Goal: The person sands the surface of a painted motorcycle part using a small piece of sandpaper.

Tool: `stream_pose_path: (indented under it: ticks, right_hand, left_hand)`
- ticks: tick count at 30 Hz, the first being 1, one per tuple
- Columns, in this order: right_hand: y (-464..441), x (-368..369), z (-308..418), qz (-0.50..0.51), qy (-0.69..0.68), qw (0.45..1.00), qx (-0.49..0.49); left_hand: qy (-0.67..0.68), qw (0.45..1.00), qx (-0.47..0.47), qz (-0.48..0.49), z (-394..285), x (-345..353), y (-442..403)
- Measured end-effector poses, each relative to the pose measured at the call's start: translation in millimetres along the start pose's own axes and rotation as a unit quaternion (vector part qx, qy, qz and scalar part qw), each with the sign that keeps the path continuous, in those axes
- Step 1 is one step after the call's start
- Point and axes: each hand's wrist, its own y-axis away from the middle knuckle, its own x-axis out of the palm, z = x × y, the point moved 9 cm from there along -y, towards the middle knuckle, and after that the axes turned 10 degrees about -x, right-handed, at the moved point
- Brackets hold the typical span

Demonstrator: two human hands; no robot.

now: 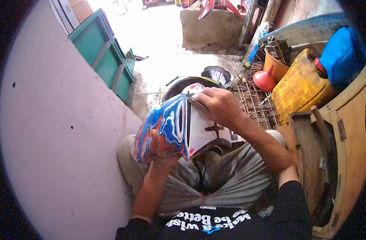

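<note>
A hollow shell (167, 122) painted in blue, white and orange-red swirls rests over my lap; its exact kind is unclear. Its other face is white, with a dark cross-shaped mark (214, 129). My left hand (159, 151) grips the shell from below, thumb against the swirled side and the other fingers mostly hidden. At the top edge, my right hand (221, 105) is closed with bent fingers around a small dark grey piece (199, 105) that resembles sandpaper, pressed against the white face.
A pale wall (63, 132) stands close on the left, with a green panel (99, 52) beyond it. To the right are a yellow jerrycan (299, 86), a red funnel (265, 79), metal grating (255, 98) and a wooden frame (347, 160). A black basin (183, 86) sits ahead.
</note>
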Motion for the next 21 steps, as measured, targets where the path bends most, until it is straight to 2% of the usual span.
stream_pose_path:
  ticks: [2,4,6,8,10,11,12,13,14,16,18,19,20,21]
  right_hand:
    - [0,7,29,-0.01,-0.015,0.999,-0.048]
    - [-2,-4,103,-0.074,-0.064,0.984,-0.149]
    - [-1,-6,102,-0.121,-0.072,0.976,-0.164]
    - [-4,6,33,0.008,-0.009,1.0,-0.022]
    - [-1,5,-18,-0.004,0.014,0.997,0.071]
    - [4,8,-7,0.016,0.014,0.998,0.055]
    - [0,7,17,0.036,0.014,0.999,0.034]
    - [-5,-2,52,-0.044,-0.044,0.997,-0.039]
    - [-2,-1,87,-0.064,-0.047,0.993,-0.092]
    - [-3,-5,111,-0.098,-0.101,0.976,-0.165]
    - [-6,1,50,-0.007,-0.066,0.997,-0.042]
    - [0,11,7,0.046,0.004,0.998,0.035]
    - [3,6,-18,0.013,0.001,0.998,0.065]
    - [4,7,-9,0.038,-0.001,0.998,0.055]
  left_hand:
    - [0.013,1.0,0.001,-0.007,3,-8,-4]
    - [0.063,0.998,-0.016,-0.01,8,-10,-5]
    - [0.104,0.994,-0.042,-0.016,11,-17,-2]
    - [0.147,0.988,-0.048,0.002,15,-18,1]
    - [0.178,0.981,-0.025,0.068,18,-15,0]
    - [0.187,0.976,-0.007,0.114,17,-14,-1]
    - [0.119,0.989,0.015,0.087,12,-15,-4]
    - [0.049,0.997,0.035,0.057,6,-16,-6]
    - [0.061,0.997,0.021,0.053,9,-18,-6]
    - [0.079,0.996,-0.018,0.049,15,-24,-5]
    - [0.102,0.992,-0.054,0.046,23,-28,-3]
    - [0.072,0.997,-0.033,0.017,16,-21,-2]
    - [0.041,0.999,-0.014,-0.011,8,-14,0]
    - [0.078,0.996,-0.019,0.026,10,-9,1]
